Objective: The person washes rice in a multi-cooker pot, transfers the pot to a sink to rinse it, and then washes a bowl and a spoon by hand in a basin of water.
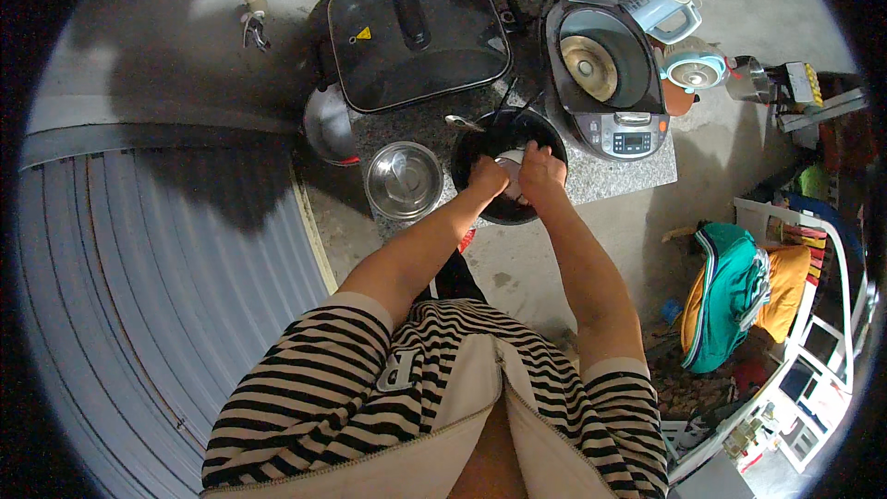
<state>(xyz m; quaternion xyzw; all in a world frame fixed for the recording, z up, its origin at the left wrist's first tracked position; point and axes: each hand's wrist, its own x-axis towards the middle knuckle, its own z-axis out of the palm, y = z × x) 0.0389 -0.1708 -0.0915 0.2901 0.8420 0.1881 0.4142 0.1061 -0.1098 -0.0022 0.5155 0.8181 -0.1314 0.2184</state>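
Note:
Both my hands are down inside a black round basin (pixel 478 142) near the front edge of a speckled stone counter (pixel 613 177). My left hand (pixel 489 179) grips one side of a white bowl (pixel 511 170), and my right hand (pixel 542 171) holds its other side. The fingers hide much of the bowl. A metal spoon (pixel 463 123) and thin dark utensils, perhaps chopsticks (pixel 509 93), lean over the basin's far rim. Just left of the basin sits a round stainless steel bowl (pixel 404 180), shiny inside.
Behind stands a lidded black electric pan (pixel 419 34). A rice cooker (pixel 606 73) stands with its lid up at right, beside a light-blue jug (pixel 675 17). A metal pot (pixel 329 121) is at left, below a wall tap (pixel 255 28). Clothes (pixel 727 298) hang over a white chair (pixel 842 291).

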